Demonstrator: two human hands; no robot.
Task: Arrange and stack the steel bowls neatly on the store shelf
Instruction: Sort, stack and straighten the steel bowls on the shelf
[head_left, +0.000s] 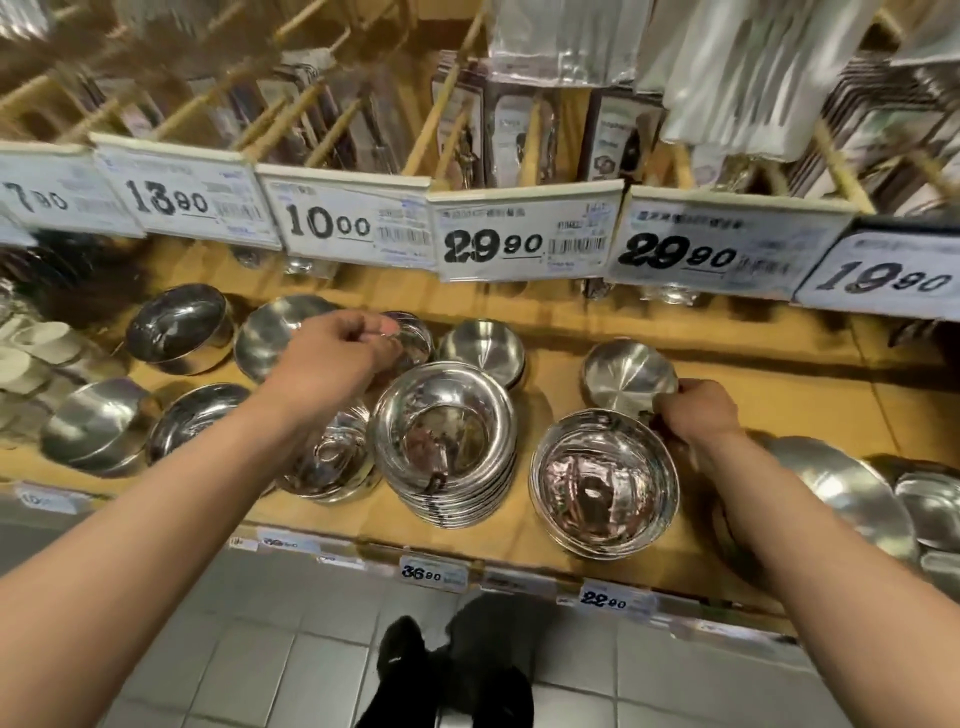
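My left hand (332, 353): arm stretched forward over the shelf (753, 384), wrist bent down, fingers curled, thumb and fingertips pinching the near rim of a small bowl (413, 340) just behind the tall stack (447, 447).

My right hand (698, 410): arm reaching in from the right, knuckles up, fingers curled round the right edge of a tilted bowl (626, 379), which stands right of and behind the tall stack, touching the back rim of a deep stack (605, 483).

Tall stack: many nested bowls, mid-shelf near the front edge. Deep stack: just right of it. Low stack (324, 462): just left of it, under my left forearm. Flat bowl (483, 348): behind it. Further bowls left of it: one (179, 330) at the back, two (98, 423) at the front.

Price tags (519, 241): on the rail above the tall stack.
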